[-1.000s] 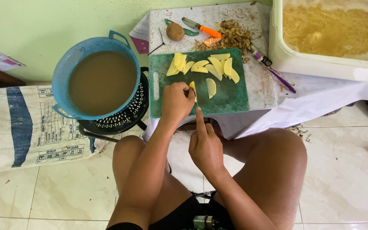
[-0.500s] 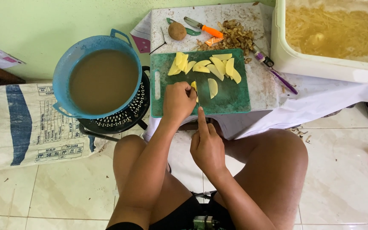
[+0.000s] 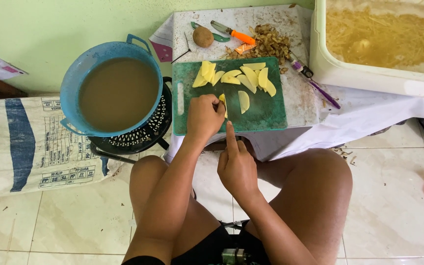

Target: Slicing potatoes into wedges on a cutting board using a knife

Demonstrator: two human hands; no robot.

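Observation:
My left hand (image 3: 203, 118) presses a yellow potato piece (image 3: 222, 98) down on the green cutting board (image 3: 266, 115). My right hand (image 3: 236, 167) grips a knife, index finger stretched along its back; the thin blade (image 3: 225, 109) stands edge-on against the potato piece. A single potato slice (image 3: 243, 101) lies just right of the blade. Several more slices (image 3: 236, 76) are piled along the board's far edge. The knife's handle is hidden in my fist.
A blue basin of brown water (image 3: 116, 93) sits on a black stand left of the board. A whole potato (image 3: 202, 36), an orange-handled knife (image 3: 231, 32), a peel heap (image 3: 267, 41) and a purple peeler (image 3: 315, 81) lie beyond. A white tub (image 3: 369, 73) is at right.
Both hands stay in place at the board; the right hand and blade shifted only slightly back and forth. The slices have not moved.

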